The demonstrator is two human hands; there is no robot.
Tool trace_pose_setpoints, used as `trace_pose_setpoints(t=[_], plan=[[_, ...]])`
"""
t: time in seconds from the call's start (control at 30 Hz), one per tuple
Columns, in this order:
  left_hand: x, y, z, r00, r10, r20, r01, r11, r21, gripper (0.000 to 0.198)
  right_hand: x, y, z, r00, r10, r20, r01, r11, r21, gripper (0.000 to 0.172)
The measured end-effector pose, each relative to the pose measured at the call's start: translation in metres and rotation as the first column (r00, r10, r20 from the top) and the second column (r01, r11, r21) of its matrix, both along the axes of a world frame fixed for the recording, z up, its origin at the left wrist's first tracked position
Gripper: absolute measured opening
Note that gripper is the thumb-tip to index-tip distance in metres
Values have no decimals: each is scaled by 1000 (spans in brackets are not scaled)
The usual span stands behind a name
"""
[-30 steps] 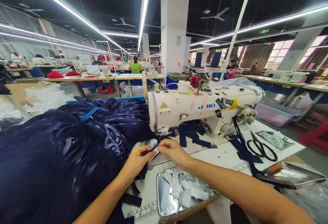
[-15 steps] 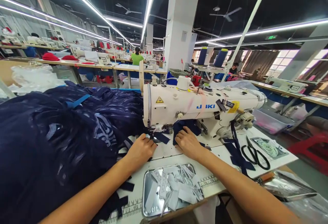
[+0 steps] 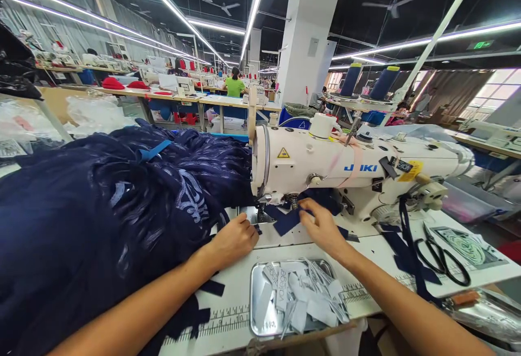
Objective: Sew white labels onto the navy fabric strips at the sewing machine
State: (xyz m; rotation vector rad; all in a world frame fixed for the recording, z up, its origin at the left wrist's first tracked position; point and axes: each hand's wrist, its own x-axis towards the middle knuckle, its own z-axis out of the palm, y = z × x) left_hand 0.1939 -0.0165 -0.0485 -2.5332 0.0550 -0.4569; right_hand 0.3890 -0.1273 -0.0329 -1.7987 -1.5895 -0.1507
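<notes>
Odds and ends beside the work
A metal tray (image 3: 253, 312) of white labels (image 3: 285, 291) sits at the near counter (image 3: 368, 253) edge; black scissors (image 3: 442, 258) lie right, two navy thread cones (image 3: 385, 82) behind

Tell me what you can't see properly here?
Head view, the only one:
Needle: too small and dark under the sewing machine head.
Left hand: covers whatever its curled fingers touch.
Right hand: pinching or just pressing the navy strip? Fingers hide it.
Labels in the metal tray: print mostly too small.
Elbows: cut off by the bottom edge.
</notes>
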Motion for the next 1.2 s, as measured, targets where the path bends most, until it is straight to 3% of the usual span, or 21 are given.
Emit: trace_pose_setpoints(t=[0.03, 0.1, 0.23, 0.3, 0.5, 0.73, 0.83, 1.0, 1.1, 1.2], plan=[[-1, 0, 0, 1000, 2, 2, -2, 1000, -17, 28, -6, 6, -2, 1000, 1, -30, -4, 996, -87, 16], [-3, 0, -1, 1000, 11, 6, -10, 999, -45, 29, -13, 20, -6, 997, -31, 72, 45, 977, -207, 15], [-9, 0, -4, 999, 18, 33, -17, 999, -27, 29, -16, 37, -13, 891, -65, 450, 158, 972, -171, 14], [-10, 0, -5, 999, 27, 34, -27, 1000, 2, 27, -19, 37, -14, 857, -9, 516, 102, 983, -153, 13], [-9, -1, -4, 998, 63, -19, -63, 998, 29, 19, -36, 26, -14, 841, 232, 488, -110, 958, -265, 10], [-8, -2, -3, 999, 45, 15, -46, 999, 27, 21, -33, 31, -8, 641, 378, 668, -174, 919, -353, 18], [-8, -1, -4, 998, 27, 56, -29, 999, 28, 24, -34, 35, -6, 736, 355, 577, -174, 922, -345, 15], [-8, -2, -5, 986, -1, 168, -7, 999, 47, 27, -35, 44, -16, 934, 320, 159, -263, 916, -302, 15], [-6, -3, -6, 975, -23, 219, 9, 998, 66, 26, -35, 49, -26, 948, 310, -68, -317, 919, -235, 17], [-3, -3, -7, 975, -27, 219, 14, 998, 63, 26, -36, 52, -31, 931, 310, -194, -345, 921, -183, 19]])
